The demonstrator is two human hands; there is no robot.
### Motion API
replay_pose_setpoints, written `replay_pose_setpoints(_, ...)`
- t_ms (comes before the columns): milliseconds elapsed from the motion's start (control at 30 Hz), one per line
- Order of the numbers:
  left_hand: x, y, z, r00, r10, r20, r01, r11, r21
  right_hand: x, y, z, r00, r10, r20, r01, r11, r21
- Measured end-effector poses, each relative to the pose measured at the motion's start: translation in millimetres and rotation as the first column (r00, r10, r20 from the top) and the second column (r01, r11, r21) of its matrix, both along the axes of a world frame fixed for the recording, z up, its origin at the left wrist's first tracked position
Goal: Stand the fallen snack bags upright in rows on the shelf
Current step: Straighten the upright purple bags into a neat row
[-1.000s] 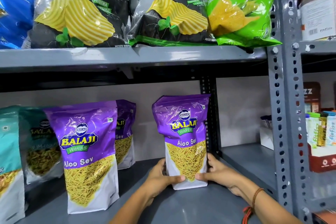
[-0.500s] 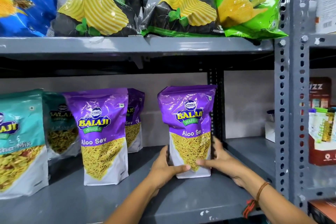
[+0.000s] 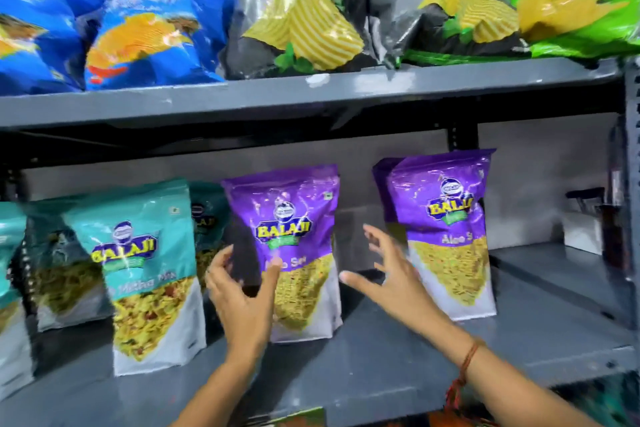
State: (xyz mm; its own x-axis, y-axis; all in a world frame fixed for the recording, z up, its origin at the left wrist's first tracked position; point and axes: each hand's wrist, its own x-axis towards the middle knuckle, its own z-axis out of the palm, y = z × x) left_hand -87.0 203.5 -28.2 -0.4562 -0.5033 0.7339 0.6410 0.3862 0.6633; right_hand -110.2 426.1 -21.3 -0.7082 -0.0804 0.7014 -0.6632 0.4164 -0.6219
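Shop: metal racks of branded snack bags.

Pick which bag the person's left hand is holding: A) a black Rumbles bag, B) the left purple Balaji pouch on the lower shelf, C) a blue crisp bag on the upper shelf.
B: the left hand grips the left edge of the left purple plastic Balaji pouch, thumb across its front.
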Motion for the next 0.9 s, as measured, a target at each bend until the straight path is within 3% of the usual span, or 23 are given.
replay_pose_setpoints(67, -14, -27, -12, 0.947, -0.194, 0.257, 0.211, 0.977, -0.037, -13, -23, -8, 0.968, 0.09, 0.234, -0.096, 0.995, 0.016)
replay_pose_setpoints(167, -36, -61, -19, 0.713, -0.432, 0.553, 0.547, 0.835, -0.053, -27, -48, -20, 0.892, 0.171, 0.419, -0.189, 0.982, 0.001)
replay_pose_setpoints(233, -49, -70, -25, 0.614, -0.45, 0.649, 0.641, 0.763, -0.078, -32, -56, -25, 0.866, 0.177, 0.467, -0.204, 0.979, 0.008)
replay_pose_setpoints(333, -61, -71, -33, 0.552, -0.51, 0.66, 0.717, 0.695, -0.063, -39, -61, -29, 0.845, 0.191, 0.499, -0.216, 0.976, -0.009)
replay_pose_setpoints(500, -62, -63, -36, 0.562, -0.54, 0.626, 0.677, 0.735, 0.027, -46, -60, -27, 0.809, 0.267, 0.524, -0.275, 0.959, -0.066)
replay_pose_setpoints(900, -26, -34, -42, 0.666, -0.414, 0.621, 0.537, 0.844, -0.012, -39, -31, -25, 0.704, 0.379, 0.601, -0.403, 0.909, -0.102)
